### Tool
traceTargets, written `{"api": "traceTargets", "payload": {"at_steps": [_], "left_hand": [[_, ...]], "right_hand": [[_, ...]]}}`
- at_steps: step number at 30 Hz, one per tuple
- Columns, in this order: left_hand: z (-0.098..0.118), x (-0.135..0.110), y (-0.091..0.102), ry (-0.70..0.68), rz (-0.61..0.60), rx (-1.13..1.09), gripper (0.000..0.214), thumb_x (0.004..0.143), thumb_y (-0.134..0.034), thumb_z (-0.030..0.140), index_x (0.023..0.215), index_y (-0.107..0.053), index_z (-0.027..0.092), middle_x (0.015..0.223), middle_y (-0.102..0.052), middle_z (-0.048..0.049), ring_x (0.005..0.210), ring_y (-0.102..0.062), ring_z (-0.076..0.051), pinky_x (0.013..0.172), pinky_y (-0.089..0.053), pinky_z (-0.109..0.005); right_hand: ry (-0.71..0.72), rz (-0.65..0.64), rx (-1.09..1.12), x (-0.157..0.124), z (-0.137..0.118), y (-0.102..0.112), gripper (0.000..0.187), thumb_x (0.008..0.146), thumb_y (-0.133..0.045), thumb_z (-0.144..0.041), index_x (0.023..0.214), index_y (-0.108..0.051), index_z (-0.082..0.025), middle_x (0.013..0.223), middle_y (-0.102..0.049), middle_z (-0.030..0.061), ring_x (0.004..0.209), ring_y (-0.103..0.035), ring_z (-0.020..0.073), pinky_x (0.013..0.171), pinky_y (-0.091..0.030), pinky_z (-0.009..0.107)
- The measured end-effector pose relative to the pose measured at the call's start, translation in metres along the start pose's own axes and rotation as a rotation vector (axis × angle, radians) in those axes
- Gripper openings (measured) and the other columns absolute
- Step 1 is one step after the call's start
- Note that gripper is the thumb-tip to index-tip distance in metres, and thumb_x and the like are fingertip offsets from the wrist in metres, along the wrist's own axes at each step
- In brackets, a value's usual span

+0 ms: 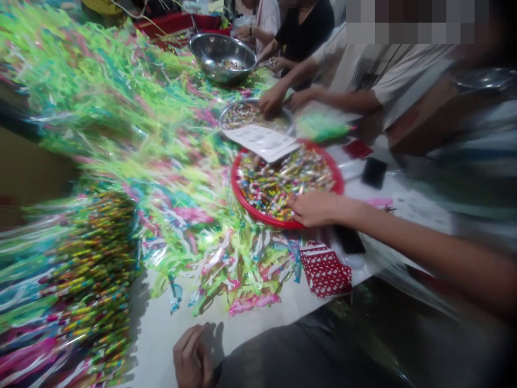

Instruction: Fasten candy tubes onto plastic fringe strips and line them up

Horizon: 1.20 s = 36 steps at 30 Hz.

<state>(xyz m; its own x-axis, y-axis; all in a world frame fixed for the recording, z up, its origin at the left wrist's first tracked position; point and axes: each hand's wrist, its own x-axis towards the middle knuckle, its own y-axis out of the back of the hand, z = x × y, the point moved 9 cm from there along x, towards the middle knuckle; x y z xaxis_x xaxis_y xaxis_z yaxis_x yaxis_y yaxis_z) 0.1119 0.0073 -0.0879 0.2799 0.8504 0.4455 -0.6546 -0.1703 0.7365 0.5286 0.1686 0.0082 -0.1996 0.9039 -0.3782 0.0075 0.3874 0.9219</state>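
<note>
My left hand [193,357] rests at the near edge of the white table [161,328], fingers curled in, with nothing visible in it. My right hand [317,208] reaches in from the right to the near rim of a red round tray [242,196] heaped with small colourful wrapped sweets [283,180]. Its fingers are bent down among the sweets, and what they pinch is hidden. A white sheet of paper [264,141] lies across the tray's far rim.
Heaps of neon plastic strips [133,129] and filled sweet sticks [97,258] cover the left. A red patterned box [325,271], two dark phones [374,172], a metal tray [246,114] and a steel bowl [223,56] lie around. Other people's hands [272,99] work at the far right.
</note>
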Motion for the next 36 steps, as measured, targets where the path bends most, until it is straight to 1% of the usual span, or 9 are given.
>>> {"api": "traceTargets", "payload": {"at_steps": [9, 14, 17, 21, 24, 27, 30, 33, 36], "left_hand": [[0.059, 0.093, 0.017, -0.286, 0.181, -0.163, 0.038, 0.093, -0.056, -0.003, 0.124, -0.060, 0.020, 0.107, -0.069, -0.0079, 0.101, -0.070, -0.020, 0.086, -0.058, -0.035], [0.079, 0.136, 0.021, -0.178, 0.168, -0.366, 0.024, 0.101, -0.051, 0.008, 0.119, -0.061, 0.020, 0.098, -0.070, -0.0051, 0.092, -0.070, -0.018, 0.081, -0.058, -0.032], [0.088, 0.156, 0.007, 0.048, 0.094, -0.678, 0.020, 0.105, -0.051, 0.016, 0.120, -0.063, 0.020, 0.097, -0.068, -0.0038, 0.085, -0.067, -0.014, 0.077, -0.057, -0.027], [0.108, 0.179, -0.034, 0.335, -0.136, -0.954, 0.029, 0.108, -0.051, 0.030, 0.136, -0.058, 0.025, 0.108, -0.066, -0.0050, 0.089, -0.068, -0.015, 0.081, -0.058, -0.028], [0.136, 0.197, -0.048, 0.363, -0.325, -1.088, 0.042, 0.107, -0.055, 0.038, 0.149, -0.050, 0.031, 0.119, -0.065, -0.0063, 0.089, -0.070, -0.015, 0.079, -0.059, -0.028], [0.160, 0.209, -0.039, 0.259, -0.422, -1.087, 0.028, 0.104, -0.061, 0.035, 0.130, -0.067, 0.028, 0.111, -0.068, -0.0046, 0.088, -0.069, -0.015, 0.077, -0.058, -0.025], [0.164, 0.211, -0.016, 0.200, -0.297, -1.000, 0.014, 0.103, -0.063, 0.026, 0.112, -0.074, 0.024, 0.101, -0.068, -0.0032, 0.085, -0.067, -0.013, 0.073, -0.055, -0.022], [0.151, 0.207, 0.009, 0.227, -0.013, -0.941, 0.015, 0.101, -0.065, 0.019, 0.113, -0.073, 0.024, 0.103, -0.068, -0.0026, 0.089, -0.068, -0.012, 0.077, -0.056, -0.022], [0.145, 0.201, 0.018, 0.246, 0.095, -0.923, 0.017, 0.099, -0.068, 0.015, 0.113, -0.071, 0.024, 0.107, -0.069, -0.0030, 0.099, -0.068, -0.014, 0.083, -0.058, -0.023]], "right_hand": [[-0.003, -0.007, 0.166, 0.004, 0.005, 0.002, 0.017, 0.083, -0.074, -0.025, 0.067, -0.069, -0.023, 0.076, -0.075, 0.0100, 0.063, -0.065, 0.0224, 0.066, -0.051, 0.041], [-0.034, 0.047, 0.195, -0.016, 0.020, 0.015, 0.015, 0.089, -0.066, -0.029, 0.077, -0.072, -0.023, 0.087, -0.077, 0.0124, 0.072, -0.068, 0.0269, 0.072, -0.051, 0.046], [-0.011, 0.068, 0.236, -0.040, 0.016, 0.027, 0.026, 0.099, -0.054, -0.038, 0.094, -0.073, -0.021, 0.091, -0.076, 0.0138, 0.080, -0.069, 0.0294, 0.076, -0.051, 0.046], [0.102, 0.045, 0.388, -0.074, -0.027, 0.038, 0.041, 0.108, -0.039, -0.051, 0.108, -0.067, -0.022, 0.101, -0.074, 0.0097, 0.089, -0.069, 0.0245, 0.080, -0.052, 0.038], [0.238, -0.029, 0.648, -0.093, -0.073, 0.037, 0.042, 0.108, -0.042, -0.057, 0.111, -0.066, -0.023, 0.110, -0.074, 0.0053, 0.098, -0.068, 0.0209, 0.085, -0.050, 0.031], [0.266, -0.159, 0.966, -0.100, -0.102, 0.025, 0.040, 0.104, -0.051, -0.057, 0.111, -0.069, -0.022, 0.109, -0.072, 0.0048, 0.101, -0.065, 0.0228, 0.086, -0.046, 0.032], [0.237, -0.179, 1.276, -0.098, -0.115, 0.011, 0.040, 0.099, -0.059, -0.058, 0.105, -0.069, -0.019, 0.097, -0.067, 0.0039, 0.091, -0.061, 0.0201, 0.078, -0.044, 0.030], [0.192, -0.139, 1.685, -0.091, -0.124, -0.003, 0.039, 0.097, -0.067, -0.056, 0.105, -0.068, -0.018, 0.090, -0.063, 0.0019, 0.071, -0.053, 0.0111, 0.060, -0.037, 0.023], [0.129, -0.079, 1.925, -0.083, -0.133, -0.015, 0.045, 0.094, -0.069, -0.061, 0.108, -0.066, -0.018, 0.089, -0.059, 0.0007, 0.058, -0.046, 0.0059, 0.048, -0.027, 0.021]]}}
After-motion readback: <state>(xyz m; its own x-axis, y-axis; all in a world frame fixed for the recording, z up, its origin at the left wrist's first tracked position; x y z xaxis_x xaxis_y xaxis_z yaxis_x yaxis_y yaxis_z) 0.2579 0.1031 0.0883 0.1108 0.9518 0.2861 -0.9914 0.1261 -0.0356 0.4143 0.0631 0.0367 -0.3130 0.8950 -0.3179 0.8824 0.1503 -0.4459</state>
